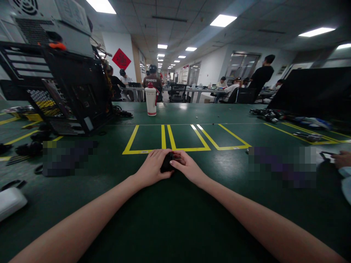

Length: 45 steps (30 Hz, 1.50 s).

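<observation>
A small black object (166, 164) sits between my two hands at the middle of the green table (170, 219), just in front of the yellow tape outlines. My left hand (153, 166) curves round its left side, fingers over the top and thumb along the near edge. From the right, my right hand (186, 166) holds it with the thumb against its face and the fingers behind. What exactly the object is cannot be made out. Part of it is hidden by the fingers.
An open computer case (79, 95) stands at the left. A white bottle (151, 100) with a red lid is behind the tape. Cables (267, 115) lie back right. Another person's hand (342, 159) is at the right edge, a white object (11, 202) at the left.
</observation>
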Each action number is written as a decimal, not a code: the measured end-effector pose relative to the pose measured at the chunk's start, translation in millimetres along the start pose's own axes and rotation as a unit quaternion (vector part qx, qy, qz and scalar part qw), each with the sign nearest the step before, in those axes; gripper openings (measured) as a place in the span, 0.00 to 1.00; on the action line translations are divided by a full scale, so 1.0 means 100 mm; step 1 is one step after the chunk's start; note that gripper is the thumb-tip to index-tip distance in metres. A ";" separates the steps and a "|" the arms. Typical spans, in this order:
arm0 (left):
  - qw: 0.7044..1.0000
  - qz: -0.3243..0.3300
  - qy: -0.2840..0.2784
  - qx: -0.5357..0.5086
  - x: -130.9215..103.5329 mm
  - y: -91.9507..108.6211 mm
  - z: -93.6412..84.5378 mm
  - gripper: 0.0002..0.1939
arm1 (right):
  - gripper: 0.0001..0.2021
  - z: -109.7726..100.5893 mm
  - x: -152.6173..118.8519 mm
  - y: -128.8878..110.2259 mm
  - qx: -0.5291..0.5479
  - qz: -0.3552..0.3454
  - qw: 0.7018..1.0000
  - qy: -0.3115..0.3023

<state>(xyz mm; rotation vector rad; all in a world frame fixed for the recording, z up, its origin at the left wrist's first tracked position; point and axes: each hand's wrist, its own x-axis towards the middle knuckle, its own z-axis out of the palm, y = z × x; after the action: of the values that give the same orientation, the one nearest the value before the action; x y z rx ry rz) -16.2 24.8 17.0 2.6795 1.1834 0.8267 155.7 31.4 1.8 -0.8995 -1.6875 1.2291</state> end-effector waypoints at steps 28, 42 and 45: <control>1.000 0.006 0.010 0.000 -0.02 -0.04 0.05 0.30 | 0.14 0.01 -0.06 -0.07 0.042 -0.024 0.998 -0.042; 1.000 0.007 0.013 0.009 -0.02 -0.03 0.05 0.30 | 0.16 0.00 0.00 0.02 0.034 -0.003 0.999 -0.039; 1.000 0.007 0.012 0.008 -0.02 -0.03 0.05 0.30 | 0.17 -0.01 -0.02 0.01 0.072 -0.022 0.995 -0.060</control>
<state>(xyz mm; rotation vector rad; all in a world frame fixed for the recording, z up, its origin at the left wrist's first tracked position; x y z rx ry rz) -16.6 26.5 10.8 2.7013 1.1829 0.8561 157.3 30.3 0.8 -0.7113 -1.6784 1.3786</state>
